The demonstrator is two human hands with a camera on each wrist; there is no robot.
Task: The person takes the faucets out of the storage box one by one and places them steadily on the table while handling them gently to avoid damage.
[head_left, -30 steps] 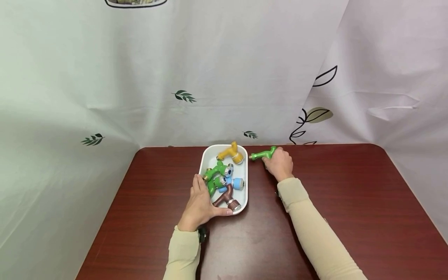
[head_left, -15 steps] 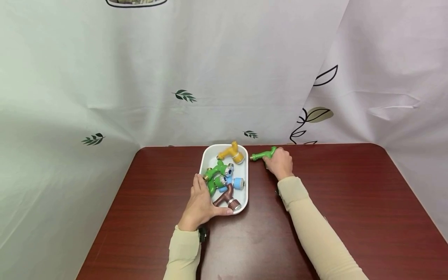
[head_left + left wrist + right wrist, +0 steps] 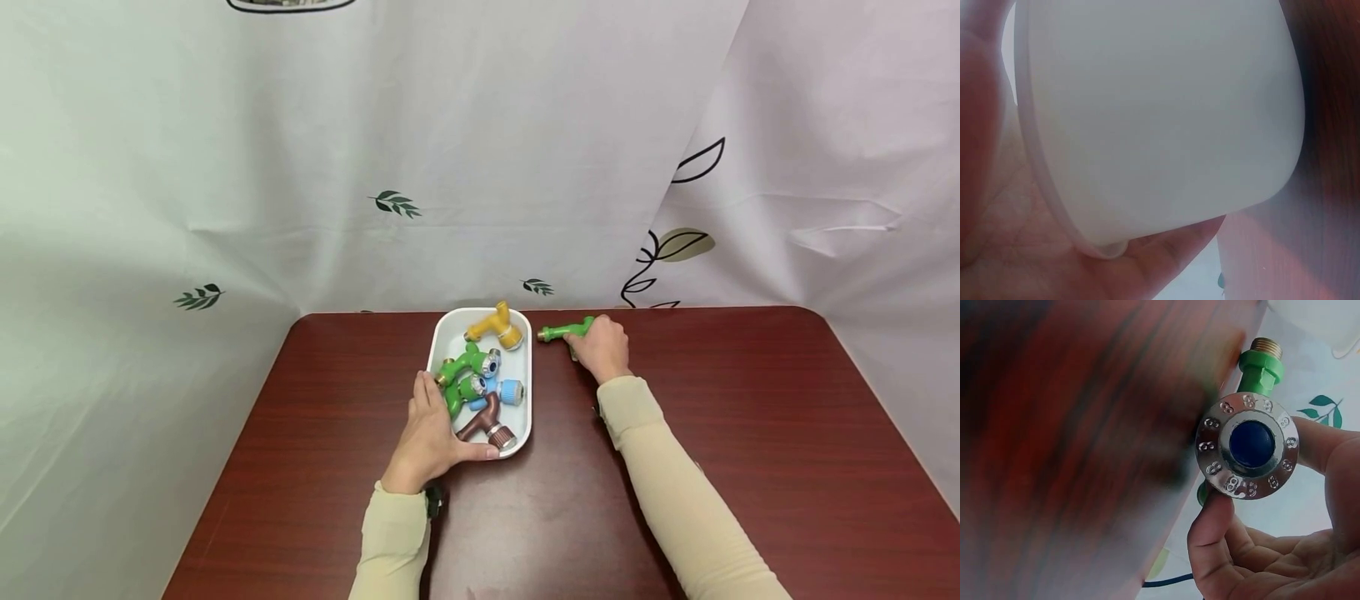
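Note:
My left hand [image 3: 429,442] grips the near-left corner of a white plastic tray [image 3: 527,367], thumb along its near rim and fingers along its left side. In the left wrist view the white tray wall [image 3: 1166,112] fills most of the picture, with the palm against the rim. Right of the tray, my right hand [image 3: 602,348] holds a green tap [image 3: 561,332] by its handle end, threaded end towards the tray. The right wrist view shows the tap's chrome collar with a blue centre [image 3: 1252,445], held between thumb and fingers.
Inside the tray lie a yellow tap [image 3: 491,325], two green taps [image 3: 467,362], a light blue tap [image 3: 510,392] and a brown tap [image 3: 486,423]. The dark red tabletop [image 3: 712,400] ends at a white curtain [image 3: 465,167] behind.
The green tap in my right hand has shifted very slightly to the right. My left hand and the tray have stayed in place.

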